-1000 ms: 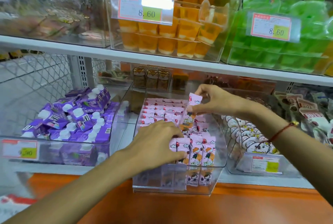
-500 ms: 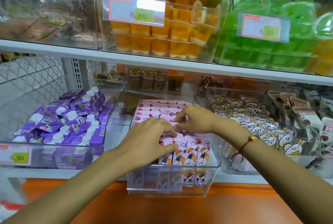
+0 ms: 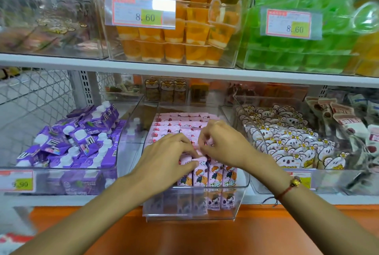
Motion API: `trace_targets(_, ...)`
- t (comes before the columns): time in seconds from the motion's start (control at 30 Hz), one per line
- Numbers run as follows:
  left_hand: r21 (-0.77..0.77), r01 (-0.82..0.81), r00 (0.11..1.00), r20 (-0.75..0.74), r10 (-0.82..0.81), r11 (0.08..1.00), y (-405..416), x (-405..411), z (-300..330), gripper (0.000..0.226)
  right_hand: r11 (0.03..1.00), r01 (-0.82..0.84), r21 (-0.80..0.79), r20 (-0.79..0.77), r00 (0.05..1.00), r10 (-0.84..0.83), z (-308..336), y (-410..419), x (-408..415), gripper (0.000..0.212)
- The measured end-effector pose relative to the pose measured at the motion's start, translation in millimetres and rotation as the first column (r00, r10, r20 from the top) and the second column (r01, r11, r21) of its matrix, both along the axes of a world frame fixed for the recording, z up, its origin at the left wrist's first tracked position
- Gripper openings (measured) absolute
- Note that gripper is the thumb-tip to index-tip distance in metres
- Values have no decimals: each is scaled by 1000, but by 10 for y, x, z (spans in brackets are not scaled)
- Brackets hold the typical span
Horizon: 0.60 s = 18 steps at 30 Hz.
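Light, crushable pink packets (image 3: 214, 174) at bin (image 3: 232, 210) front are pinched at the tops by left hand (image 3: 166, 158), right hand (image 3: 223, 142)

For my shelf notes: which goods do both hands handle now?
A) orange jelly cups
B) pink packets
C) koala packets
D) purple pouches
B: the left hand and the right hand both grip pink packets in the middle bin.

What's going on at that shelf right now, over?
Left hand grips the front pink packets. Right hand pinches one behind them. Clear bin packed tight; nothing in the way.
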<state>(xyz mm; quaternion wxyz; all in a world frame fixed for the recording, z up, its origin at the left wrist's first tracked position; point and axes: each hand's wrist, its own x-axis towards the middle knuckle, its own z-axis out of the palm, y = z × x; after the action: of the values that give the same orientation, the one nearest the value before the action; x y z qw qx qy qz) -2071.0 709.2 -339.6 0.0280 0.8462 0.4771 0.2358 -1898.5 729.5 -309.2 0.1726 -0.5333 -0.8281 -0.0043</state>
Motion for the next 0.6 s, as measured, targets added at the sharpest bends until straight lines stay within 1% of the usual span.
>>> trace_targets(0.03, 5, -7, 1000, 6, 7, 1000, 1, 0, -7, 24, 1000, 12, 21, -115, 993, -9, 4, -18, 11, 13)
trace_targets(0.07, 10, -12, 1000, 15, 12, 1000, 0, 4, -9, 24, 999, 20, 29, -267, 964, -11, 20, -45, 22, 14)
trace_targets(0.1, 17, -19, 999, 39, 18, 1000, -9, 9, -11, 23, 999, 22, 38, -415, 910, -4, 47, -77, 31, 14)
trace_targets(0.13, 24, -28, 995, 92, 26, 999, -25, 15, -7, 21, 997, 33, 65, -531, 847, 7, 80, -121, 43, 14)
trace_targets(0.17, 16, -40, 981, 189, 36, 999, -46, 17, 3, 19, 992, 59, 110, -613, 789, 21, 108, -168, 55, 14)
trace_targets(0.2, -13, -46, 945, 324, 48, 999, -69, 16, 19, 17, 982, 89, 165, -677, 734, 48, 135, -214, 68, 14)
trace_targets(0.23, -54, -39, 882, 467, 60, 998, -93, 17, 42, 16, 969, 116, 220, -732, 676, 85, 164, -263, 78, 14)
trace_targets(0.27, -90, -21, 812, 580, 70, 996, -122, 15, 68, 17, 955, 144, 259, -782, 612, 120, 193, -302, 90, 12)
trace_targets(0.3, -113, 0, 756, 651, 74, 994, -150, 16, 98, 18, 950, 163, 267, -833, 535, 142, 216, -335, 101, 11)
trace_targets(0.33, -131, 19, 719, 691, 78, 991, -181, 16, 124, 21, 959, 165, 232, -883, 449, 137, 229, -355, 112, 10)
trace_targets(0.37, -153, 39, 698, 711, 82, 988, -215, 15, 142, 27, 977, 143, 158, -928, 360, 98, 234, -370, 112, 10)
trace_targets(0.4, -174, 56, 693, 716, 87, 983, -249, 14, 156, 34, 993, 98, 58, -959, 283, 28, 226, -380, 98, 10)
trace_targets(0.43, -190, 66, 698, 711, 90, 980, -273, 17, 155, 40, 998, 41, -41, -972, 229, -50, 206, -384, 70, 12)
trace_targets(0.47, -198, 69, 706, 702, 92, 978, -294, 21, 149, 44, 993, -9, -116, -973, 203, -111, 177, -390, 43, 13)
trace_targets(0.5, -201, 69, 713, 695, 93, 977, -306, 25, 137, 47, 986, -43, -162, -968, 199, -150, 149, -392, 11, 14)
trace_targets(0.6, -154, 75, 730, 681, 51, 985, -322, 35, 118, 52, 973, -76, -217, -962, 184, -201, 121, -403, -55, 12)
